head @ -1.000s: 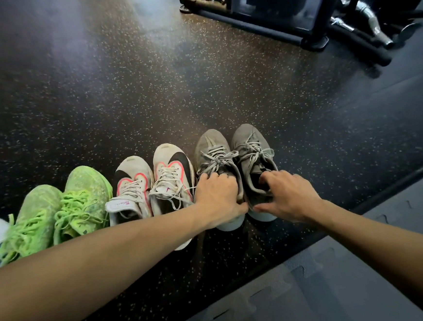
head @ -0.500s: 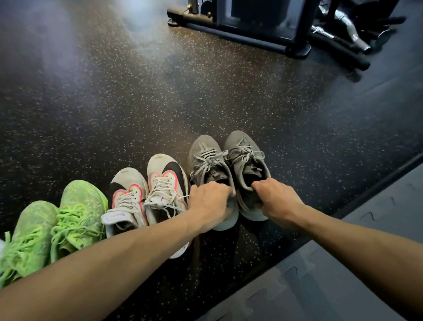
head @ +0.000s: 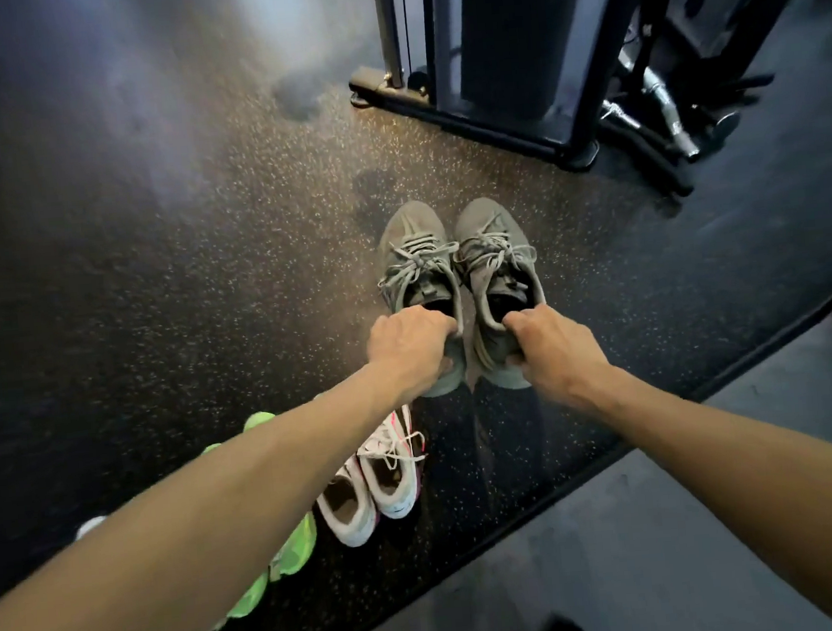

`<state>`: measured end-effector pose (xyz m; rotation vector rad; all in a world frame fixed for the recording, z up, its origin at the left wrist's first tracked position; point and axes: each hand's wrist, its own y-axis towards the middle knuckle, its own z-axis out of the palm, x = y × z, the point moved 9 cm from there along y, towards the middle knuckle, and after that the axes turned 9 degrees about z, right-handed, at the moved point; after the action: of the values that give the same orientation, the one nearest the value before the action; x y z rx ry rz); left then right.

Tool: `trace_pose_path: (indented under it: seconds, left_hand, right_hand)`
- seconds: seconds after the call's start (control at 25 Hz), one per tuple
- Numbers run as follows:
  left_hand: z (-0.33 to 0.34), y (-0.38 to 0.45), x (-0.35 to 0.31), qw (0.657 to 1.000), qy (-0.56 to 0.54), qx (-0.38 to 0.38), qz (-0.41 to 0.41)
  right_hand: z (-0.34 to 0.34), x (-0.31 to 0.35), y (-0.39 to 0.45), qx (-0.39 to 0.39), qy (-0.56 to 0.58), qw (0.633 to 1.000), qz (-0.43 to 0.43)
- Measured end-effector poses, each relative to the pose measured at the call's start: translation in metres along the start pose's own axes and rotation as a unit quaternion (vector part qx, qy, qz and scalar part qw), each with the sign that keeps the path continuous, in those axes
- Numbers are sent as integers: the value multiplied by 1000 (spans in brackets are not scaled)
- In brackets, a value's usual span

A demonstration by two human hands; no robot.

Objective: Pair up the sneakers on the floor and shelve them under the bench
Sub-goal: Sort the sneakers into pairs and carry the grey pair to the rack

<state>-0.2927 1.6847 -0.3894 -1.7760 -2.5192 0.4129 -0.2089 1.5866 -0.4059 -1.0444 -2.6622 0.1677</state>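
The left hand (head: 409, 348) fingers grip the heel of one grey shoe (head: 418, 270). The right hand (head: 551, 349) fingers grip the other grey shoe (head: 494, 259). Both shoes point away from the fingers, side by side, above the floor (head: 153, 286)

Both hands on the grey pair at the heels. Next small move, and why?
Probably carry the grey sneakers together toward the bench, which is not in view. The left hand and right hand each grip one at the heel, toes side by side, so the pair is already matched. The white pair and green pair lie on the floor.
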Motion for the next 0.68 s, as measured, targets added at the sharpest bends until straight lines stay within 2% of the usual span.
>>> trace_pose_path:
  seconds: [0.2,0.44,0.6,0.68]
  left_hand:
    - [-173,-43,-22,1000,5,-5,3]
    - [-404,-86,-70,999,7,-33,16]
    - [-502,-114,-104,998,23,-53,29]
    - [-527,-127,-122,998,15,-57,31]
  right_hand:
    - [-169,39,-39,-6,-2,1000,-4]
    - [-402,72,-91,-31,-17,999,-9]
    - [-506,78,-125,-53,-5,999,5]
    - [-537,75,-146,-66,-3,998,15]
